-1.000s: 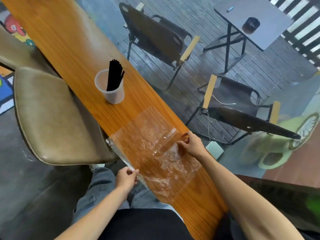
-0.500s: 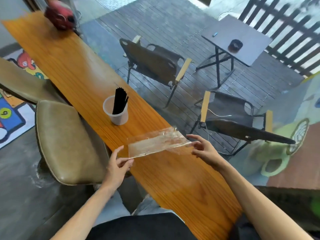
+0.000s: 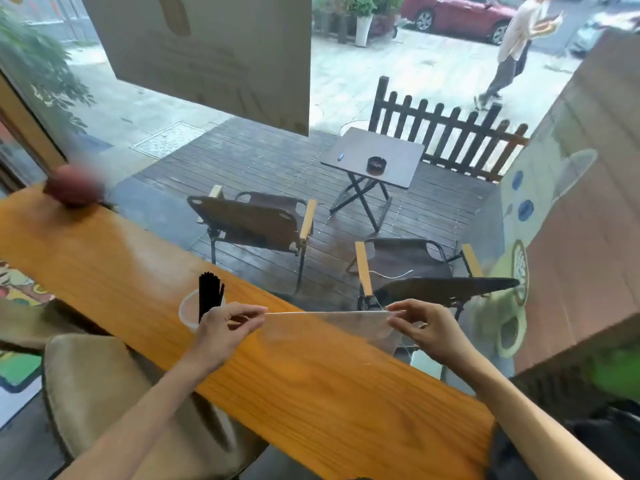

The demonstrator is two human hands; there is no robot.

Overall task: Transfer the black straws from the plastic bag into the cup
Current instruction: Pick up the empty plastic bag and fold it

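Observation:
A bundle of black straws (image 3: 209, 295) stands upright in a translucent plastic cup (image 3: 186, 312) on the long wooden counter (image 3: 311, 386). The cup is partly hidden behind my left hand (image 3: 225, 329). Both hands hold a clear plastic bag (image 3: 332, 325) stretched flat between them above the counter. My left hand pinches its left edge, and my right hand (image 3: 429, 327) pinches its right edge. The bag looks empty.
A padded stool (image 3: 104, 386) stands left of the counter. A red round object (image 3: 74, 185) sits at the counter's far end. Behind the window glass are two folding chairs (image 3: 256, 220), a small table (image 3: 374, 157) and a fence. A person walks outside.
The bag went from lying on the counter to being lifted and stretched between both hands. My head has tilted up, so the view now shows the window and street.

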